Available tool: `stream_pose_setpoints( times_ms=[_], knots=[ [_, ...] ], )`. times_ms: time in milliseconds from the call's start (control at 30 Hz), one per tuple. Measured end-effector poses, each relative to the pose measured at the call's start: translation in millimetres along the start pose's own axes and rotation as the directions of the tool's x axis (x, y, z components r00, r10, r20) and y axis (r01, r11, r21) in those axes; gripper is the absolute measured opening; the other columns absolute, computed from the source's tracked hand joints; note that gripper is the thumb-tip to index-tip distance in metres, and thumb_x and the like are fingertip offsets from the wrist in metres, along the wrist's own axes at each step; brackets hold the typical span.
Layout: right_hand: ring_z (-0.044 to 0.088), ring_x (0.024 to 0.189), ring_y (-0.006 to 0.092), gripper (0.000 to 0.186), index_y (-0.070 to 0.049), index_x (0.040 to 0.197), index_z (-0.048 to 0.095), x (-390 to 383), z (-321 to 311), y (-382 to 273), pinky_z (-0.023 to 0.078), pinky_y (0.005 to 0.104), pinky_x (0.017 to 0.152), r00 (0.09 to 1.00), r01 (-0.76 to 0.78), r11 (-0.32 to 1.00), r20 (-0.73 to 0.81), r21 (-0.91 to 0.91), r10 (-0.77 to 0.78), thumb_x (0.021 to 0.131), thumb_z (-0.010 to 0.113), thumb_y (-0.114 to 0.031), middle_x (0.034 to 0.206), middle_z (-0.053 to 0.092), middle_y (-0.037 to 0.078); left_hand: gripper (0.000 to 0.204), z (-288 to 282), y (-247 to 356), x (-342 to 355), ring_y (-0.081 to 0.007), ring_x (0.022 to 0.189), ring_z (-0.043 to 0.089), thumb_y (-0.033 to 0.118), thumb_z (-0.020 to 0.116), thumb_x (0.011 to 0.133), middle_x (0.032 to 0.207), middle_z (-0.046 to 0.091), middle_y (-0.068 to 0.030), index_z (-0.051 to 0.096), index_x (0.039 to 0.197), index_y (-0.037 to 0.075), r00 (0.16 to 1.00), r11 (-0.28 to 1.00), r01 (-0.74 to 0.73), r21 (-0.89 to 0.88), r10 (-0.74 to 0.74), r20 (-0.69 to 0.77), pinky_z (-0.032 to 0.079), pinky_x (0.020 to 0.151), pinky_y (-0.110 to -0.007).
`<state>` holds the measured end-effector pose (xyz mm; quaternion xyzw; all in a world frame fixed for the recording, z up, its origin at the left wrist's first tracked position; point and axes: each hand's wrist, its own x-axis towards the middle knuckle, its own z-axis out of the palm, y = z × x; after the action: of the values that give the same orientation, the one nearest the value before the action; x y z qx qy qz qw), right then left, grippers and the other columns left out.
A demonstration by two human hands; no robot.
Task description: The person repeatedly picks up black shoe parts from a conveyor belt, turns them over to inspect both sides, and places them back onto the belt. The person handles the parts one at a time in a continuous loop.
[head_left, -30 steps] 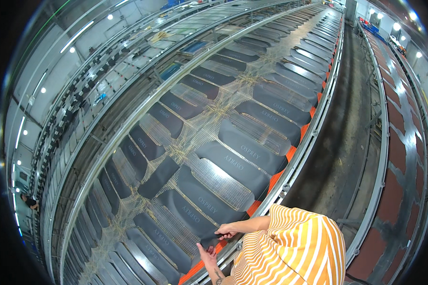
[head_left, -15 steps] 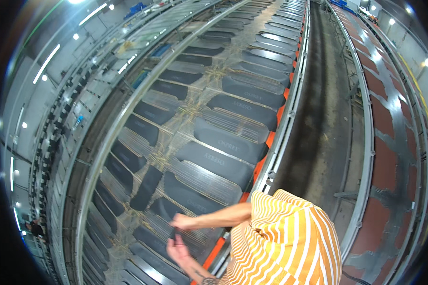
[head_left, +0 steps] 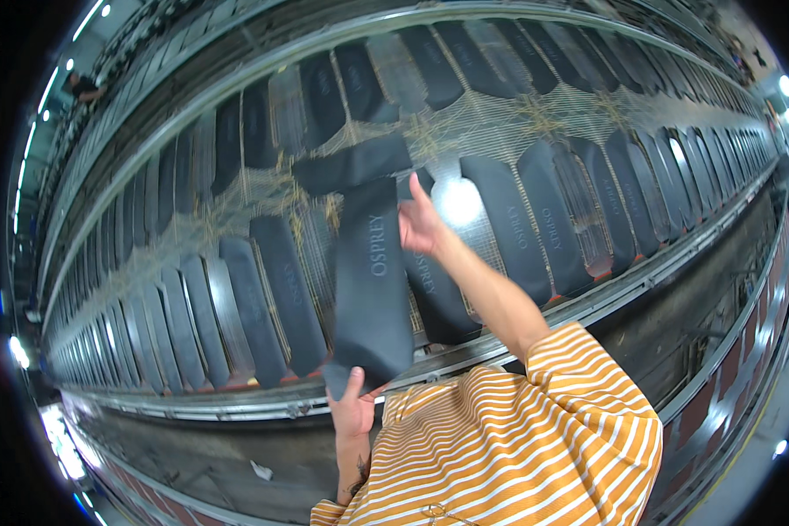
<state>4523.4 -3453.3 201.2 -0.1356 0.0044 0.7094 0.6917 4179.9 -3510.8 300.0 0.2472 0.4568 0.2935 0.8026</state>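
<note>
A long dark grey flat panel (head_left: 370, 302), apparently fabric, with printed lettering and rounded corners, is held slightly bent above the table. My left hand (head_left: 352, 412) grips its near end, thumb on top and fingers underneath. At the panel's right edge, toward the far end, my right hand (head_left: 421, 226) is closed on it with the thumb pointing up; its fingertips are partly hidden. Under my right forearm lies a similar panel (head_left: 443, 302). Just past the held panel's far end, a dark strip-shaped piece (head_left: 355, 164) lies crosswise.
Rows of similar dark panels (head_left: 543, 215) cover the long table, with clear-looking sheet and yellowish threads (head_left: 526, 114) between them. A metal rail (head_left: 280, 410) runs along the near edge. Behind me stands another long table with reddish-brown panels (head_left: 701, 412). A person (head_left: 83, 88) is at far left.
My view has swung round to face across the table. My hands, earlier close together over the panels, are now apart, with a panel raised between them.
</note>
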Motion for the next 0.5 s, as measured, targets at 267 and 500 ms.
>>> stream_pose_setpoints(
  times_ms=[267,500],
  knots=[
    [0.067,0.074,0.0136,0.021,-0.001,0.104,0.069,154.8,-100.7,-19.5,0.054,0.0281,0.062,0.854,-0.213,0.676,-0.471,-0.706,-0.222,0.085,0.074,-0.008,0.086,0.07,0.006,0.035,-98.2,-127.7,71.8,-0.0288,0.096,0.067,0.005,0.069,0.089,0.112,0.062,-0.0126,0.052,0.119,-0.001,0.943,0.963,0.254,-0.085,-0.267,-0.201,0.06,0.08,-0.047],
    [0.068,0.086,0.0177,0.033,0.003,0.108,0.069,200.2,-122.7,-6.1,0.054,0.0304,0.076,0.856,-0.167,0.276,-0.278,-0.947,-0.437,0.085,0.075,-0.02,0.099,0.071,0.011,0.03,-115.9,-170.4,131.1,-0.0298,0.096,0.067,0.006,0.07,0.089,0.108,0.064,-0.0131,0.054,0.114,0.0,0.903,0.946,0.313,-0.083,-0.324,-0.283,0.06,0.08,-0.045]
  ],
)
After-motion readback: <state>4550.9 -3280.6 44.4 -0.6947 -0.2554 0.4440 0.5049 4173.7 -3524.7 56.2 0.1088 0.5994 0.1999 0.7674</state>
